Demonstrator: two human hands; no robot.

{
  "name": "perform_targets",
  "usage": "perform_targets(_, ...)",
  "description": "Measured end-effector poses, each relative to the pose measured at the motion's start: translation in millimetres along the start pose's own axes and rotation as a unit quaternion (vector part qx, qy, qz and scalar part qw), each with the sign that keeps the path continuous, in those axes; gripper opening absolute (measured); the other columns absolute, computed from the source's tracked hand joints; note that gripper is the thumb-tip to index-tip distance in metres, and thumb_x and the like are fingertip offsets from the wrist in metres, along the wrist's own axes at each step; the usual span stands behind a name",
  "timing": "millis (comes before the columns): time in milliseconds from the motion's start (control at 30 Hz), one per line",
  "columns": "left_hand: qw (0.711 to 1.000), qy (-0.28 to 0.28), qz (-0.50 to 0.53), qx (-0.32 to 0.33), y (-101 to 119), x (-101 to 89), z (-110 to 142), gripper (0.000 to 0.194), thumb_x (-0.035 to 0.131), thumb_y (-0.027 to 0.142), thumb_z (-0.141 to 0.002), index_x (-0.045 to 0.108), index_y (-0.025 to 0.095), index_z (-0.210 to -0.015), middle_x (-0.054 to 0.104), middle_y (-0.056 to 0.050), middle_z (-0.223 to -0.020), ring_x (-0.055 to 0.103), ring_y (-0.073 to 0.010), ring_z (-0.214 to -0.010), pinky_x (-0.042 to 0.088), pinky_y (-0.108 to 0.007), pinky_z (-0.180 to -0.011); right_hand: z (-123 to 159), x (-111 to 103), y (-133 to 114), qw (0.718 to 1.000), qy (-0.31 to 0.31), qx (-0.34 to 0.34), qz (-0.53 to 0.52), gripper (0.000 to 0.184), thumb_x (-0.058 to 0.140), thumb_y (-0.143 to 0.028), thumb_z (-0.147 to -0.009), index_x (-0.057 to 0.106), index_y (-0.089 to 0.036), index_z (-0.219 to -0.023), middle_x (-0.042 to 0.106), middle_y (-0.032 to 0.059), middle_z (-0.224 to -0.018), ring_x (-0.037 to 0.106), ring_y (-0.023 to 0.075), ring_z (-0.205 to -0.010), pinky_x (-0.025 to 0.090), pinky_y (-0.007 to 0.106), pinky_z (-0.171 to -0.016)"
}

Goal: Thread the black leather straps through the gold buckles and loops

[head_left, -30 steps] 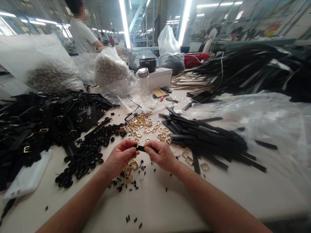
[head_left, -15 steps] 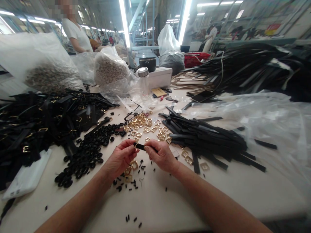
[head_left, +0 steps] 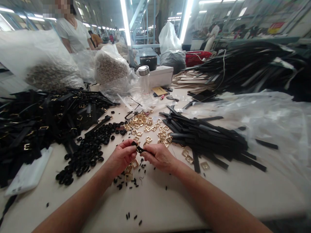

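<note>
Above the middle of the table, my left hand (head_left: 125,152) pinches the end of a black strap (head_left: 140,149), with a small gold buckle (head_left: 138,146) on it between the hands. My right hand (head_left: 159,157) is closed around the same strap just right of the buckle; the rest of it is hidden by that hand. Loose gold buckles (head_left: 138,121) lie heaped beyond the hands, and a few more are under my left hand. Small black pellet-like pieces (head_left: 120,186) are scattered below. To the left spreads a pile of small black rings (head_left: 84,152).
Black straps (head_left: 206,136) are piled at right, beside plastic sheeting (head_left: 274,116). Buckled straps (head_left: 48,116) heap up at left near a white packet (head_left: 29,174). Behind stand a glass bottle (head_left: 144,82), a white box (head_left: 160,76) and filled bags (head_left: 110,66). A person (head_left: 75,34) stands beyond.
The strap end now shows on the left side of the buckle, at my left fingertips. My right hand has shifted slightly left, closer to the buckle. The person behind has turned and moved.
</note>
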State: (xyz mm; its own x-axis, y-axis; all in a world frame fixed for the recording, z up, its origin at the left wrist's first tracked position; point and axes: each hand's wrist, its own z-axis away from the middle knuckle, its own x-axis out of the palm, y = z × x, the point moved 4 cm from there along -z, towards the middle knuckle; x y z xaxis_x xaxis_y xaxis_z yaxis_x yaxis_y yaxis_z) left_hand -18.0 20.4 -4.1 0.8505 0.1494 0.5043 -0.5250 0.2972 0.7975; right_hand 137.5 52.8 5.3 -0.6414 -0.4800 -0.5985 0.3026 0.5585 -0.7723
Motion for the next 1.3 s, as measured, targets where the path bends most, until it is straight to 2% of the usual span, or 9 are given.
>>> perform_targets(233, 0.997, -0.033, -0.064, 0.003, -5.3, -1.6, 0.3, 0.018, 0.082, 0.021, -0.068, 0.070, 0.016, -0.079, 0.067, 0.001, -0.071, 0.060, -0.0065, -0.056, 0.049, -0.016, -0.055, 0.1, 1.7, 0.9, 1.000, 0.013, 0.002, 0.011, 0.027, 0.049, -0.032, -0.095, 0.056, -0.019, -0.072, 0.060, -0.0011, -0.065, 0.052, 0.0100, -0.058, 0.034, 0.021, -0.059)
perform_targets(367, 0.994, -0.028, -0.105, 0.031, -4.1, -1.9, 0.4, 0.017, 0.081, 0.026, -0.071, 0.072, 0.017, -0.081, 0.068, 0.000, -0.071, 0.061, -0.0091, -0.059, 0.049, -0.018, -0.054, 0.4, -0.7, 0.3, 0.999, 0.028, 0.000, 0.023, 0.027, 0.050, -0.032, -0.095, 0.057, -0.019, -0.073, 0.060, -0.0011, -0.063, 0.052, 0.0100, -0.057, 0.033, 0.021, -0.058)
perform_targets(600, 0.989, -0.026, -0.143, 0.036, -7.4, -2.7, 0.9, 0.019, 0.081, 0.030, -0.071, 0.073, 0.016, -0.080, 0.068, -0.002, -0.071, 0.060, -0.0093, -0.061, 0.049, -0.018, -0.057, 1.7, -0.6, 0.5, 0.996, 0.037, 0.005, 0.081, 0.031, 0.050, -0.038, -0.095, 0.062, -0.019, -0.074, 0.064, 0.0021, -0.070, 0.054, 0.0115, -0.062, 0.033, 0.022, -0.059)
perform_targets(733, 0.993, -0.028, -0.113, -0.004, -8.8, -5.1, -0.3, 0.021, 0.083, 0.030, -0.068, 0.072, 0.016, -0.079, 0.066, 0.000, -0.069, 0.059, -0.0073, -0.058, 0.050, -0.016, -0.055, 2.5, -2.2, -2.7, 0.994, 0.043, -0.019, 0.096, 0.031, 0.050, -0.036, -0.095, 0.060, -0.018, -0.072, 0.062, 0.0015, -0.068, 0.052, 0.0117, -0.060, 0.032, 0.023, -0.059)
perform_targets(900, 0.998, -0.019, -0.043, -0.031, -4.9, -4.5, -2.7, 0.025, 0.088, 0.025, -0.061, 0.072, 0.014, -0.076, 0.065, 0.001, -0.070, 0.056, -0.0036, -0.053, 0.049, -0.012, -0.052, 1.8, -2.4, -5.5, 0.997, 0.037, -0.029, 0.054, 0.013, 0.050, -0.025, -0.093, 0.061, -0.018, -0.090, 0.065, 0.0024, -0.079, 0.055, 0.0126, -0.067, 0.037, 0.022, -0.063)
perform_targets(1067, 0.997, -0.008, -0.058, -0.043, -8.1, -3.3, -1.5, 0.027, 0.089, 0.026, -0.059, 0.070, 0.013, -0.074, 0.064, 0.002, -0.066, 0.055, -0.0040, -0.051, 0.047, -0.013, -0.049, -0.2, 4.2, -3.5, 0.998, 0.030, 0.013, 0.044, 0.018, 0.050, -0.020, -0.090, 0.052, -0.018, -0.072, 0.055, -0.0018, -0.063, 0.048, 0.0100, -0.056, 0.032, 0.021, -0.056)
perform_targets(1233, 0.993, -0.011, -0.121, -0.009, -10.7, -6.2, 0.1, 0.023, 0.084, 0.031, -0.066, 0.071, 0.015, -0.078, 0.061, 0.002, -0.059, 0.053, -0.0064, -0.051, 0.044, -0.015, -0.048, 0.1, 3.7, -2.9, 0.997, 0.040, 0.021, 0.069, 0.026, 0.050, -0.031, -0.095, 0.052, -0.018, -0.072, 0.054, -0.0020, -0.062, 0.046, 0.0099, -0.056, 0.029, 0.021, -0.055)
perform_targets(1300, 0.987, -0.014, -0.157, 0.013, -9.5, -6.8, 1.1, 0.023, 0.081, 0.034, -0.070, 0.072, 0.016, -0.082, 0.063, 0.001, -0.063, 0.055, -0.0083, -0.053, 0.046, -0.018, -0.050, 0.4, 2.4, -1.6, 0.996, 0.037, 0.029, 0.073, 0.028, 0.050, -0.033, -0.096, 0.053, -0.018, -0.073, 0.054, -0.0023, -0.061, 0.046, 0.0097, -0.055, 0.029, 0.021, -0.055)
